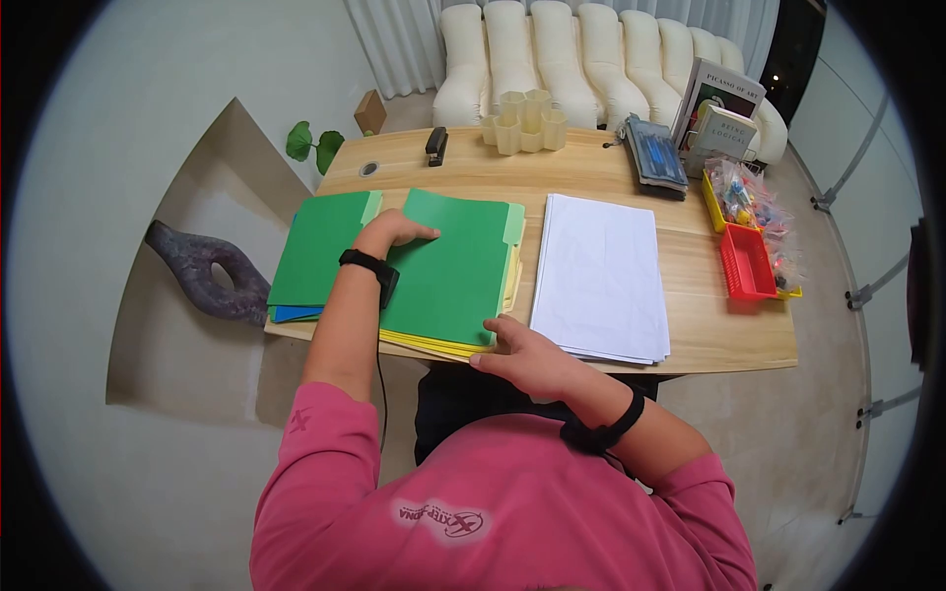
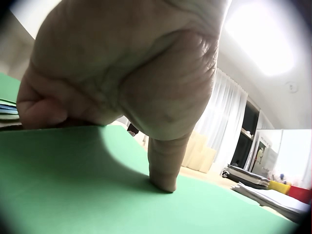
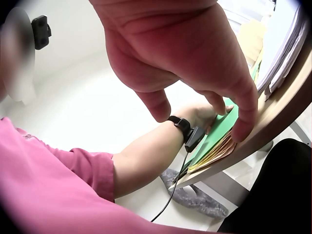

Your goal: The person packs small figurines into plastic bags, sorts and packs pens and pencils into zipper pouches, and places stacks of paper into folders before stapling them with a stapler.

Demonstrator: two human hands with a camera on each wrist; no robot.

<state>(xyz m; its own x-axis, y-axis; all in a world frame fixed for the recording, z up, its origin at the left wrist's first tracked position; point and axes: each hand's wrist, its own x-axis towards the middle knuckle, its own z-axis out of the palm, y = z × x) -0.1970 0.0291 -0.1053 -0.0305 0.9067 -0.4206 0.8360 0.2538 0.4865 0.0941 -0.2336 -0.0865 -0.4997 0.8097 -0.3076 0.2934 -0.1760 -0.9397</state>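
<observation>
A stack of folders with a green one (image 1: 448,271) on top and yellow ones below lies near the table's front edge. My left hand (image 1: 394,231) grips its left side: the thumb rests on the green cover (image 2: 73,180), and the other fingers bend over the edge, their tips partly hidden. At the stack's lower right corner is my right hand (image 1: 537,364), fingers loosely extended along the edges; the right wrist view shows them spread by the folders (image 3: 222,129). Left of this stack lies another green-topped pile (image 1: 320,251), with blue beneath.
White paper (image 1: 599,281) is stacked to the right. Farther back stand a stapler (image 1: 437,146), a cream honeycomb holder (image 1: 524,123), a pencil pouch (image 1: 655,156) and books (image 1: 714,103). A red basket (image 1: 749,263) sits at the right edge; a cable (image 1: 382,394) hangs from the left wrist.
</observation>
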